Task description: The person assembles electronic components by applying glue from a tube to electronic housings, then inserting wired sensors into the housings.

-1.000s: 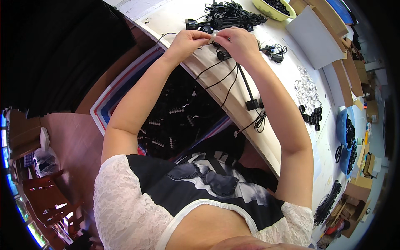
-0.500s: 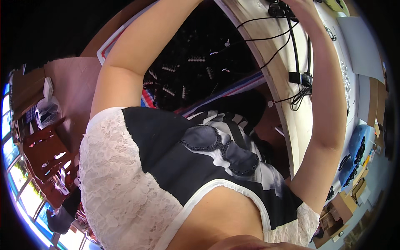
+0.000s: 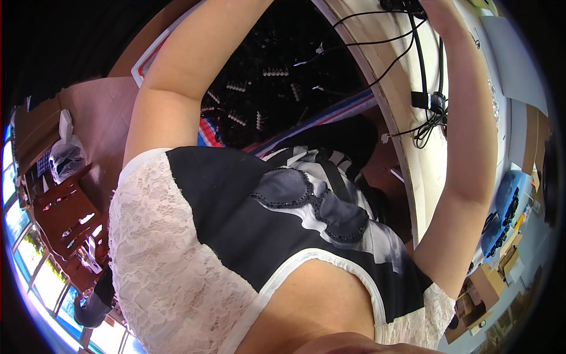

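Beyond the top edge goes my left forearm [image 3: 218, 47], and the left hand is out of the picture. My right hand [image 3: 441, 15] shows only in part at the top right; its fingers are cut off or hidden, so what it holds cannot be told. Next to it lies a small black object [image 3: 404, 7] with thin black cables [image 3: 383, 42]. Below, a coiled bundle of black cable [image 3: 430, 125] hangs by a black clamp-like fitting [image 3: 427, 101] on the pale table [image 3: 407, 159].
A black-lined bag [image 3: 295, 47] with a red, white and blue edge holds several rows of small pale-ended parts [image 3: 275, 72]. To the left stand a wooden chair [image 3: 68, 212] and a clear plastic bag [image 3: 66, 158]. A blue tray [image 3: 501, 212] with black items sits at the right.
My right hand and forearm have moved slightly right. The left forearm has shifted a little left. The cables near the right hand have moved a little, and the view has shifted slightly.
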{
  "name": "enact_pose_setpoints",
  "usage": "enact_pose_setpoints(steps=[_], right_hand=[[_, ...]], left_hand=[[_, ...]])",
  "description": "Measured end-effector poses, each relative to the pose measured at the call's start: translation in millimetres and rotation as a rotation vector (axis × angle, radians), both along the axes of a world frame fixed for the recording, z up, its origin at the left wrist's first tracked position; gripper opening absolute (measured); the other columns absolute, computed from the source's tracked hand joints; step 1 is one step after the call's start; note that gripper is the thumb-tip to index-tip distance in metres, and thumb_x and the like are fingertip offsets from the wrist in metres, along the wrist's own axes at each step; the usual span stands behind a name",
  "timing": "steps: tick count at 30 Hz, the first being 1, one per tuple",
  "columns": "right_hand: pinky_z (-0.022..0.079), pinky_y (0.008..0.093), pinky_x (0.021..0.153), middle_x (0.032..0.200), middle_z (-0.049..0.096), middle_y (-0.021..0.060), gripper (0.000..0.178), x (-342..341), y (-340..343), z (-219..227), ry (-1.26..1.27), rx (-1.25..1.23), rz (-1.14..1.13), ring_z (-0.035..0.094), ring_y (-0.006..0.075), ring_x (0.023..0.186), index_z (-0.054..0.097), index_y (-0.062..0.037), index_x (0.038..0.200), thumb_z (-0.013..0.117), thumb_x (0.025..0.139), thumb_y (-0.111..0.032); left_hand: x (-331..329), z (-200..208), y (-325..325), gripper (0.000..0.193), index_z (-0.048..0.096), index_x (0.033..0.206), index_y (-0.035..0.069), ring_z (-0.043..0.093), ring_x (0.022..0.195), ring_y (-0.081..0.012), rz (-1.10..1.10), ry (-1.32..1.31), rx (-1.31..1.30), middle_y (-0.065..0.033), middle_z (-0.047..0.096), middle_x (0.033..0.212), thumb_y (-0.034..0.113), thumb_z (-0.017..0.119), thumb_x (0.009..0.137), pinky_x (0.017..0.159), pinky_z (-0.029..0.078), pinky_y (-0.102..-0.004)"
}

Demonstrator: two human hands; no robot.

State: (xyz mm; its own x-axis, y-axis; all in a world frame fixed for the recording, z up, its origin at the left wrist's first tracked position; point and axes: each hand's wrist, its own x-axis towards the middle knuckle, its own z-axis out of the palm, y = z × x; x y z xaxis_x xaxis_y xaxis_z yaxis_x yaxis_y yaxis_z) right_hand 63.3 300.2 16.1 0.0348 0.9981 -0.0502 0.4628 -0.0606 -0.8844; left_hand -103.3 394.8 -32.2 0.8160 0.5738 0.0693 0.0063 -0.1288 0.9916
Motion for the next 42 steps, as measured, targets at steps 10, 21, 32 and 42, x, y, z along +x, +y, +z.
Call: enact_pose_setpoints(steps=[10,21,32,42], right_hand=[[0.04,0.0367,0.075,0.079,0.058,0.0075,0.011,-25.9,-13.5,-12.9,-0.797,0.637,-0.245,0.052,0.0251,0.081,0.063,-0.004,0.068,0.063,0.068,-0.015],[0.037,0.0361,0.079,0.08,0.06,-0.0058,0.009,-33.8,-17.0,3.2,-1.174,0.644,-0.216,0.055,0.0157,0.087,0.063,-0.0132,0.064,0.063,0.068,-0.021],[0.045,0.0326,0.067,0.078,0.064,0.0077,0.03,-0.4,-4.5,-5.4,-0.801,0.364,-0.202,0.06,0.0214,0.075,0.064,-0.005,0.089,0.065,0.076,-0.032],[0.049,0.0354,0.06,0.07,0.063,0.0134,0.015,-42.7,-12.5,21.9,-0.676,0.316,-0.185,0.062,0.0284,0.066,0.067,-0.0047,0.077,0.064,0.071,-0.018]], left_hand=[[7.9,-4.3,-15.8,0.019,0.069,0.082,0.002,0.054,0.059,-0.0077,0.269,0.05,0.091,-0.0013,0.062,0.066,0.02,0.065,0.078,0.054,0.043,-0.0227],[-3.8,3.0,-16.9,0.023,0.066,0.1,0.003,0.057,0.081,-0.0078,0.16,0.048,0.06,-0.0023,0.065,0.088,0.013,0.066,0.079,0.078,0.044,-0.0212],[-10.9,14.7,-10.9,0.013,0.067,0.09,0.003,0.058,0.073,-0.0092,0.147,0.025,0.031,-0.0027,0.064,0.078,0.009,0.064,0.078,0.068,0.046,-0.0233],[-23.6,5.1,-12.2,0.018,0.069,0.087,0.004,0.054,0.062,-0.0078,0.267,0.136,0.415,-0.003,0.067,0.073,0.017,0.067,0.075,0.059,0.043,-0.0246]])
